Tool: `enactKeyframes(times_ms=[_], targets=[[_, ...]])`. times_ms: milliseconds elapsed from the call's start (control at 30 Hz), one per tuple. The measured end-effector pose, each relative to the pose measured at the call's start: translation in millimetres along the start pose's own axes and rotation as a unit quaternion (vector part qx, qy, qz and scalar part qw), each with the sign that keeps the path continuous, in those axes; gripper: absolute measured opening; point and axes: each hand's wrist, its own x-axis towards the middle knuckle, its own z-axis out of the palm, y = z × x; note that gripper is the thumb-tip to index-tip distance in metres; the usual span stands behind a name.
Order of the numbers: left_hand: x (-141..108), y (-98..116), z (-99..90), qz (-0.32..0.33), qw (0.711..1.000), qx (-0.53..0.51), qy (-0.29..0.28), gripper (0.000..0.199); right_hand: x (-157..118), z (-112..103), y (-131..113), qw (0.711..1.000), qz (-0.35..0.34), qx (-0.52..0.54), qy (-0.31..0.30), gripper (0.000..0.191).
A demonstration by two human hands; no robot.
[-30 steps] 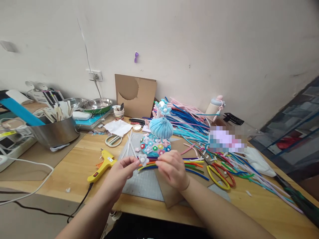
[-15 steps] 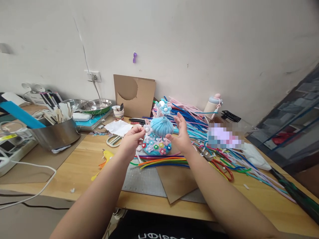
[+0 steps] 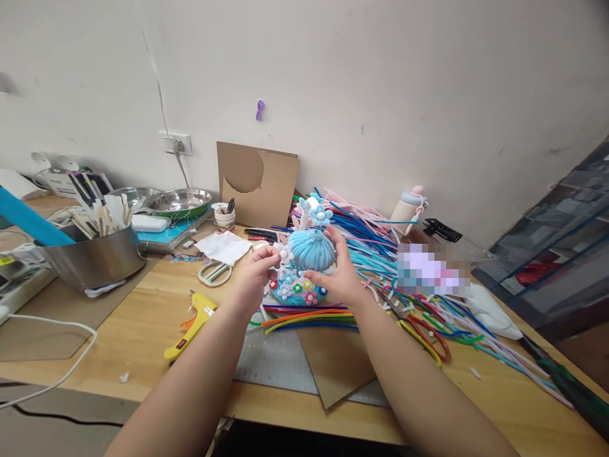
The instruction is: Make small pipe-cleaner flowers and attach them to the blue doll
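Observation:
In the middle of the table stands a blue pipe-cleaner craft (image 3: 311, 251) with a pleated dome, a base covered in small coloured flowers, and blue and white flowers on top. My left hand (image 3: 257, 273) is closed in a pinch on a pale pipe-cleaner flower (image 3: 286, 254) at the craft's left side. Around the right side curves my right hand (image 3: 340, 273), thumb in front below the dome and fingers against its far edge. Several coloured pipe cleaners (image 3: 309, 315) lie in front of the base.
A yellow glue gun (image 3: 193, 327) lies left of my left forearm, near scissors (image 3: 215, 274) and a white cloth (image 3: 223, 246). Behind the craft spreads a heap of pipe cleaners (image 3: 366, 219). A metal pot (image 3: 95, 257) of sticks stands at left; cardboard (image 3: 335, 362) lies in front.
My right hand has closed in on the dome, its fingers and thumb now against the craft. My left hand keeps its pinch on the pale flower. The view has shifted slightly.

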Motion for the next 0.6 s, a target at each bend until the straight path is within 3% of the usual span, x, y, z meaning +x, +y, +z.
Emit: enactKeyframes(times_ms=[133,600], targets=[[1.4,-3.3,-1.0,-0.014,1.000,0.009,-0.021,0.017,-0.8,0.9,3.1,1.000,-0.001,0.021,0.002,0.094],[8.3,-1.6,5.9,0.003,1.000,0.020,0.009,0.019,-0.2,5.8,2.3,1.000,0.014,0.017,0.010,0.091]])
